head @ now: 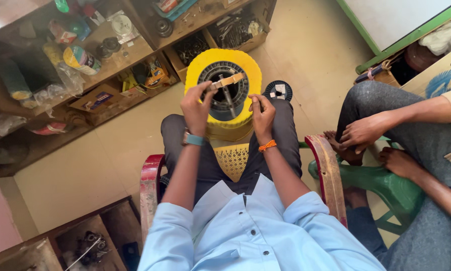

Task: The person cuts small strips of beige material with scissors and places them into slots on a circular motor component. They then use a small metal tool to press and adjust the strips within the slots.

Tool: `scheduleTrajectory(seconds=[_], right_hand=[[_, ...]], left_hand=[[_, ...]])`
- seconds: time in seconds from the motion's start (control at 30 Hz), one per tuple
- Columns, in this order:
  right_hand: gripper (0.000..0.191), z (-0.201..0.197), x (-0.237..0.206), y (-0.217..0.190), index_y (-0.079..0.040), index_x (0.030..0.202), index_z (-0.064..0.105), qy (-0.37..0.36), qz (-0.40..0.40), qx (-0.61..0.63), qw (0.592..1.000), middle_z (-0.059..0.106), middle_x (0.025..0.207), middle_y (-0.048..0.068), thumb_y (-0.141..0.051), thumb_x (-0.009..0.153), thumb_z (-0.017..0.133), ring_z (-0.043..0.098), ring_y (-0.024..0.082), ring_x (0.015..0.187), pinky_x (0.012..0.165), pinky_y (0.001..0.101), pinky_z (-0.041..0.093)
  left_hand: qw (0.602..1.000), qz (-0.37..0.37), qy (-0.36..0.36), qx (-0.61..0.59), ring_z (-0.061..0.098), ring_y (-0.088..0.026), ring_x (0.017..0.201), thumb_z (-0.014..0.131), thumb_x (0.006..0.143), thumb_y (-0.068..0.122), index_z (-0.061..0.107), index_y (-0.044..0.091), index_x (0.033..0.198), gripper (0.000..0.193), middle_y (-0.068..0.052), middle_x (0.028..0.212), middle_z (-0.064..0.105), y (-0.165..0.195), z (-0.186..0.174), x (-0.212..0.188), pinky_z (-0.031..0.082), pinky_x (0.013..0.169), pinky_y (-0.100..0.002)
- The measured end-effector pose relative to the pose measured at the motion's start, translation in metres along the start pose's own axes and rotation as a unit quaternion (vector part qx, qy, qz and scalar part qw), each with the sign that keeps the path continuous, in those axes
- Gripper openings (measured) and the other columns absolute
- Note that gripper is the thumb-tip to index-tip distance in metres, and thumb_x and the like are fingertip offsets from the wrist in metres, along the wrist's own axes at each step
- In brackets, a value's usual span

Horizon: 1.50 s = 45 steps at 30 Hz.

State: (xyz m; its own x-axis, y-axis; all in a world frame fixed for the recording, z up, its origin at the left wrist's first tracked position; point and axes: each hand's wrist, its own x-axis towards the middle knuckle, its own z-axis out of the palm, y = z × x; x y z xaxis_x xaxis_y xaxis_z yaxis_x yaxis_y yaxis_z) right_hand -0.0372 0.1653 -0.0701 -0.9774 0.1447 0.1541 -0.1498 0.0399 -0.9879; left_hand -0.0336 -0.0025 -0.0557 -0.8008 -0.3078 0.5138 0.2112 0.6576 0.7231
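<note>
Round motor stator on yellow stool, worked with both hands.

Item: dark ringed stator [229, 93], circular, ribbed metal core, resting on the scalloped yellow plastic stool [245, 75] before the seated person's knees. Left hand [196, 108], fingers closed, pinches a flat tan strip [227, 81] laid across the core's top. Right hand [262, 114] curled shut at the ring's right edge; what it grips is hidden.

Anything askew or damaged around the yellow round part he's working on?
Nothing looks damaged. The yellow round housing sits upright on the knees; the left hand holds a tan strap tool across its dark centre, slightly tilted. The right hand steadies the rim.
</note>
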Motion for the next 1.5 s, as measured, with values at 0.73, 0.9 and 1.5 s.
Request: scheduleTrajectory(seconds=[0.73, 0.9, 1.5], right_hand=[[0.024, -0.025, 0.015, 0.011, 0.001, 0.108, 0.072, 0.027, 0.133, 0.103, 0.985, 0.060, 0.070, -0.002, -0.019, 0.106, 0.058, 0.049, 0.002, 0.055, 0.050, 0.0212, 0.039], [0.024, -0.024, 0.021, 0.018, 0.001, 0.109, 0.072, 0.027, 0.144, 0.117, 0.982, 0.060, 0.071, -0.002, -0.019, 0.106, 0.058, 0.048, 0.002, 0.056, 0.051, 0.0210, 0.039], [0.034, -0.017, 0.038, 0.021, -0.003, 0.131, 0.065, -0.079, -0.113, 0.015, 0.990, 0.061, 0.133, 0.010, 0.002, 0.098, 0.057, 0.064, 0.017, 0.114, 0.092, 0.0297, 0.055]], left_hand=[[0.995, 0.082, -0.046, 0.033, 0.067, -0.024, 0.114, 0.084, 0.086, 0.013, 0.078, 0.011, 0.114, 0.029, -0.006, 0.104, 0.077, 0.031, 0.052, 0.006, 0.055, 0.094, -0.038], [0.993, 0.099, -0.055, 0.041, 0.069, -0.023, 0.112, 0.083, 0.085, 0.010, 0.079, 0.010, 0.108, 0.023, -0.004, 0.107, 0.078, 0.023, 0.057, 0.007, 0.056, 0.095, -0.037], [0.994, 0.083, -0.072, 0.020, 0.075, -0.022, 0.101, 0.083, 0.086, 0.008, 0.078, 0.009, 0.110, 0.024, -0.007, 0.107, 0.078, 0.016, 0.066, 0.005, 0.059, 0.089, -0.034]])
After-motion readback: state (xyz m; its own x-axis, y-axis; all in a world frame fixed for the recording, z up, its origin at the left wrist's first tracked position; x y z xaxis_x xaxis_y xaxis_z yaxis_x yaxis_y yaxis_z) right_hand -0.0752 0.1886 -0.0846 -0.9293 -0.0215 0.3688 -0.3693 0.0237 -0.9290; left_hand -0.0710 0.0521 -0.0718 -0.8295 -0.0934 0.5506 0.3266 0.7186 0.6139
